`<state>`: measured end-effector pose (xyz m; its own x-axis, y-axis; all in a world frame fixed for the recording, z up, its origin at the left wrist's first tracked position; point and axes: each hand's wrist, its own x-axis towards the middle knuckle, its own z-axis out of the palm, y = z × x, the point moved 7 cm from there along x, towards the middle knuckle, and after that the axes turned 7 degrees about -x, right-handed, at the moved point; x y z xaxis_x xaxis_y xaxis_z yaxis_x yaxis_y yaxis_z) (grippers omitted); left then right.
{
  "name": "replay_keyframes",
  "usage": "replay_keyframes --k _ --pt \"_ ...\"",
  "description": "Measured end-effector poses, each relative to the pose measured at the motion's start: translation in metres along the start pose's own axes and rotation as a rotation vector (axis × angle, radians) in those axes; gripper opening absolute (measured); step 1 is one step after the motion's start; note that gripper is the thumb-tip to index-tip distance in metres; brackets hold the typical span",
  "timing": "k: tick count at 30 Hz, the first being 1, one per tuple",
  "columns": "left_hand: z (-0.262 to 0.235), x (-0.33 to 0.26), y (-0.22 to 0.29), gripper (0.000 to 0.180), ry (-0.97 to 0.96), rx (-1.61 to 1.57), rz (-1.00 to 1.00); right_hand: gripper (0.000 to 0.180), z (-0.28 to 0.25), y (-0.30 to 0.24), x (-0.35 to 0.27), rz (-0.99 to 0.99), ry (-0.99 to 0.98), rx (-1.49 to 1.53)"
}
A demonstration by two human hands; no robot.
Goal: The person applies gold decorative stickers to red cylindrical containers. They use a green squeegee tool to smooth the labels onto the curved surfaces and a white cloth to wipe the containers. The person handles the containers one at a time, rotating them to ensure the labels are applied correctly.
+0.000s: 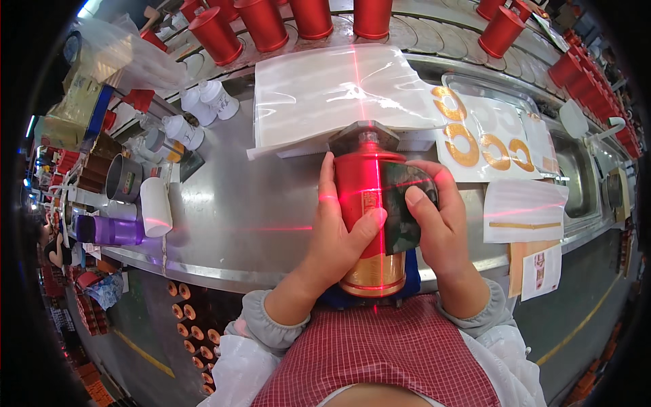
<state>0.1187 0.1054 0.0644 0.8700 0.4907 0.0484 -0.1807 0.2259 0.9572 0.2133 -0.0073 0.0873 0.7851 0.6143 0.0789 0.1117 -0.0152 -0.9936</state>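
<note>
- A red bottle [367, 203] with a gold base is being gripped by the closed left hand [337, 237] above the steel table [244, 203].
- A dark label [405, 203] is being pressed against the bottle by the closed right hand [444, 227].

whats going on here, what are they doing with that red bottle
A person holds a red bottle lying on a metal table. The left hand grips its side, while the right hand presses a dark sheet against it. A red laser line crosses the bottle. Gold ring stickers lie to the right.
</note>
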Motion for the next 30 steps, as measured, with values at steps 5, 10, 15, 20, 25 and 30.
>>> replay_keyframes --k 5,10,15,20,25,30 --pt "-0.002 0.001 -0.004 0.097 -0.007 -0.017 0.001 0.031 0.0 0.001 -0.001 -0.007 -0.012 0.023" --pt "-0.002 -0.001 -0.005 0.1 -0.029 -0.134 -0.059 0.039 -0.012 -0.001 0.0 -0.121 0.016 0.052" --pt "0.0 -0.002 0.001 0.098 -0.056 -0.092 -0.024 0.059 -0.013 0.008 0.0 -0.164 -0.137 -0.158" --pt "0.001 -0.005 0.0 0.092 -0.05 -0.091 -0.057 0.081 0.005 0.019 0.0 -0.173 -0.139 -0.227" --pt "0.003 -0.006 0.002 0.088 -0.035 -0.08 -0.04 0.078 0.008 0.024 0.003 -0.13 -0.136 -0.109" --pt "-0.001 -0.003 -0.002 0.087 -0.015 -0.095 -0.02 0.074 0.008 0.024 0.003 -0.111 -0.133 -0.097"
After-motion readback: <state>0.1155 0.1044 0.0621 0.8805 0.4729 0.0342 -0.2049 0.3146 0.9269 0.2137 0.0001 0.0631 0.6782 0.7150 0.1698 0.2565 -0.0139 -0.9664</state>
